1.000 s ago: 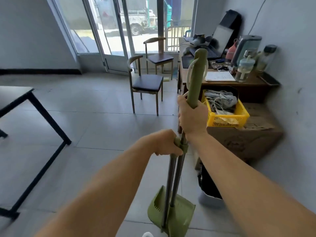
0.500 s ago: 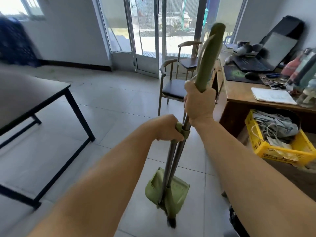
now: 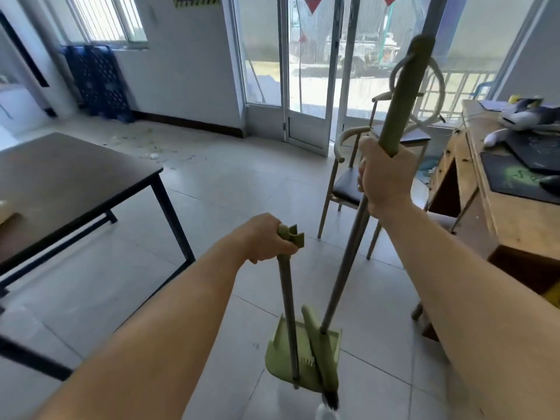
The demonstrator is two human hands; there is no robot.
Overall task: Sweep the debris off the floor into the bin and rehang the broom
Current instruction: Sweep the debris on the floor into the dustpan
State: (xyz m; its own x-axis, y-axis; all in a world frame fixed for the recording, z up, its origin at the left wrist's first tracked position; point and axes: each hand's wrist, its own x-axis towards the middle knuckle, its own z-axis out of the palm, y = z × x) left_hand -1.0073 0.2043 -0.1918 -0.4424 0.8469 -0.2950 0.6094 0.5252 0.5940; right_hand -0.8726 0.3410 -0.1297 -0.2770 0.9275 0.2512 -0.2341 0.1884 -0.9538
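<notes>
Your right hand (image 3: pixel 385 174) is gripping the green broom (image 3: pixel 394 116) handle at centre right, while your left hand (image 3: pixel 266 237) is clenching the top of the dustpan (image 3: pixel 303 356) handle at centre frame. The broom head is resting in the dustpan at bottom centre; debris (image 3: pixel 154 147) is lying scattered on the floor (image 3: pixel 230 189) at upper left, beyond the bench (image 3: pixel 60 171).

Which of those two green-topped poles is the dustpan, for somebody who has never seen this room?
Start at the glass doors and come down the tiled floor to the person's two hands. The dustpan hangs from the left hand: a thin grey pole with a green clip on top and a flat green scoop at the bottom. The broom in the right hand is taller, with a long green grip.
</notes>
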